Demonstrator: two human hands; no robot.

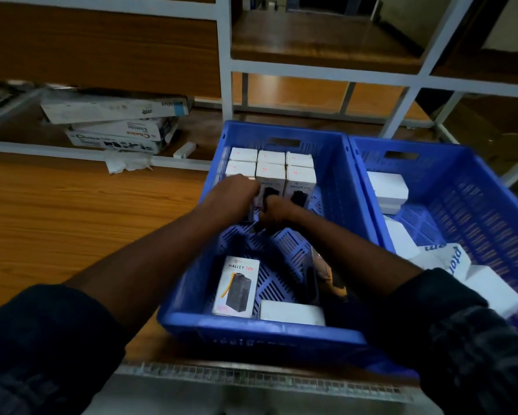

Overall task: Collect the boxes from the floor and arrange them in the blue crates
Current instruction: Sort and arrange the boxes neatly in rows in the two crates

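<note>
Two blue crates stand side by side on a wooden surface. In the left crate [335, 163], several white "Halley 20K" boxes [301, 175] stand upright in rows at the far end. Both my hands reach into this crate. My left hand [236, 194] grips an upright box at the left of the front row, mostly hidden by the hand. My right hand [277, 211] is curled at the foot of the middle box [270, 178], touching it. One Halley box [236, 286] lies flat near the front, beside a white box [290, 313]. The right crate [476, 187] holds several loose white boxes [388, 188].
A white metal rack [226, 64] with wooden shelves stands behind the crates. Flat cartons [114, 121] are stacked on its low shelf at the left, with crumpled paper [126, 166] below. A metal edge [251, 375] runs along the front. Bare wooden surface [72, 211] lies left of the crates.
</note>
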